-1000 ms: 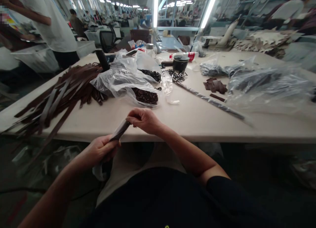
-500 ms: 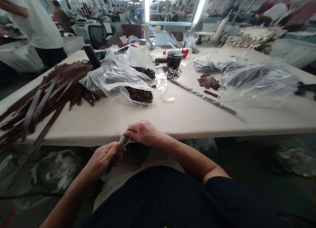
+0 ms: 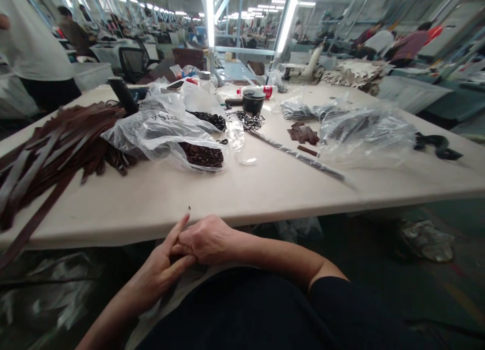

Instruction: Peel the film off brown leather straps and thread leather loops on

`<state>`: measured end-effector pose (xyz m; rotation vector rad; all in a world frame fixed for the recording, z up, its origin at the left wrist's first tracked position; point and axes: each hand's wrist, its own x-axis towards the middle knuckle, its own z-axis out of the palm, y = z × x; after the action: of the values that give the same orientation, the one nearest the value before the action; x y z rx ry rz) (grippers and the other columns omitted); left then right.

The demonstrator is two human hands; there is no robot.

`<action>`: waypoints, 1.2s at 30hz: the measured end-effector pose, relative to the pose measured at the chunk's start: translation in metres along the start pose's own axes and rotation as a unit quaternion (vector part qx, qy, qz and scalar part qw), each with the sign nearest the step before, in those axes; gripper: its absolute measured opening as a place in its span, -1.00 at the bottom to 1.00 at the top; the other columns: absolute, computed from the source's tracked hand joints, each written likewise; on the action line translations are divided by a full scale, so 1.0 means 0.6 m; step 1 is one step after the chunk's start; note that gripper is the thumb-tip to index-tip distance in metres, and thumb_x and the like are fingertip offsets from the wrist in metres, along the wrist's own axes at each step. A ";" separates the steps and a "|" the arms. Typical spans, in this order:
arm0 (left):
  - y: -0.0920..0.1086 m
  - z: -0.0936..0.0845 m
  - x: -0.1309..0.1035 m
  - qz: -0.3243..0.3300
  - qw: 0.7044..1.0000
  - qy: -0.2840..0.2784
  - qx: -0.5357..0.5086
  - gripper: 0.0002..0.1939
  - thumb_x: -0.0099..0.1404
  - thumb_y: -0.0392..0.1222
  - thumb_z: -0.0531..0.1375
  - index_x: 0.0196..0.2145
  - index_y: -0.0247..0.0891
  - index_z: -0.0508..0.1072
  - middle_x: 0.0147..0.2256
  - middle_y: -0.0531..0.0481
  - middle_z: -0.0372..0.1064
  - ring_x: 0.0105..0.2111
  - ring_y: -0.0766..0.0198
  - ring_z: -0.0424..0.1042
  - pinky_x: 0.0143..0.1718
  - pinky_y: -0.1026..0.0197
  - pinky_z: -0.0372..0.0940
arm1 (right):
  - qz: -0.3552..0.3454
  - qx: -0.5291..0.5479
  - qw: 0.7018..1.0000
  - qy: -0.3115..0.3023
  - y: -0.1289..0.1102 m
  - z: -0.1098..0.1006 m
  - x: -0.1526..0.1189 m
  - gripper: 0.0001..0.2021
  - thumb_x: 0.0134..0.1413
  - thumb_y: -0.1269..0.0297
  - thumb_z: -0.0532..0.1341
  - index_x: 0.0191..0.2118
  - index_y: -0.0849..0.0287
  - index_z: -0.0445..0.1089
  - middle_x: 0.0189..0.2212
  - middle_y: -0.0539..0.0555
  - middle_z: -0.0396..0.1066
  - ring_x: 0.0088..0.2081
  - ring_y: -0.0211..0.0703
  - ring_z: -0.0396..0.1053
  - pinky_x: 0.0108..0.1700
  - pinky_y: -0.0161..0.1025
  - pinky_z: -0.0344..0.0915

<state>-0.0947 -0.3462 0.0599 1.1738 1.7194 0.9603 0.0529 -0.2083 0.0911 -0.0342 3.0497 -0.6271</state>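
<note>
My left hand (image 3: 161, 269) is at the table's front edge, index finger stretched out and thumb apart; its other fingers are mostly hidden. My right hand (image 3: 208, 239) touches it, with curled fingertips tucked between the left thumb and index finger. Whatever the right fingers pinch is hidden. A tiny dark speck (image 3: 189, 207) shows just beyond the left index fingertip. Farther in on the table, a clear plastic bag (image 3: 151, 122) spills small dark brown pieces (image 3: 202, 155). A long plastic-wrapped strip (image 3: 295, 155) lies slanting to the right of it.
Brown leather strips (image 3: 64, 143) are heaped at left beside a dark cylinder (image 3: 123, 95). A black bowl (image 3: 253, 101), a red-labelled bottle (image 3: 267, 92), brown leather patches (image 3: 303, 133) and a large plastic bag (image 3: 364, 133) are farther back. Another person (image 3: 41, 42) stands at far left.
The grey wrapped strip that both hands held no longer shows between them. My right hand has come down against the left, whose index finger is now extended. The view has shifted right and up.
</note>
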 end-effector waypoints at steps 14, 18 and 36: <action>-0.028 0.051 0.004 -0.061 0.988 -0.048 -0.133 -0.45 0.31 0.31 0.16 -0.12 -0.27 0.47 -0.58 0.12 0.29 -0.64 0.38 0.25 -0.57 0.32 0.19 | 0.098 0.035 0.988 0.112 0.053 0.007 -0.023 -0.63 0.37 0.08 0.15 -0.41 0.20 0.44 -0.46 0.02 0.47 -0.44 -0.29 0.30 -0.41 -0.29 -0.04; -0.048 0.051 0.008 -0.080 0.987 -0.034 -0.131 -0.45 0.28 0.35 0.17 -0.28 -0.26 0.47 -0.61 0.12 0.25 -0.67 0.39 0.22 -0.62 0.34 0.14 | 0.107 0.114 0.983 0.097 0.087 -0.001 -0.018 -0.59 0.36 0.05 0.16 -0.47 0.20 0.40 -0.54 -0.02 0.40 -0.49 -0.32 0.24 -0.41 -0.30 -0.04; -0.029 0.022 0.012 -0.097 0.957 0.160 -0.223 -0.57 0.23 0.21 0.28 -0.27 -0.26 0.48 -0.61 0.13 0.25 -0.65 0.39 0.21 -0.59 0.34 0.13 | 0.366 -0.010 0.895 0.254 0.346 -0.057 0.118 -0.74 0.32 0.20 0.19 0.01 0.13 0.53 0.04 0.13 0.46 -0.01 -0.03 0.44 0.03 -0.19 0.33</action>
<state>-0.0899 -0.3421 0.0379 0.5686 1.6994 1.3808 -0.0221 -0.0058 0.0387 1.4062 3.1157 -0.5901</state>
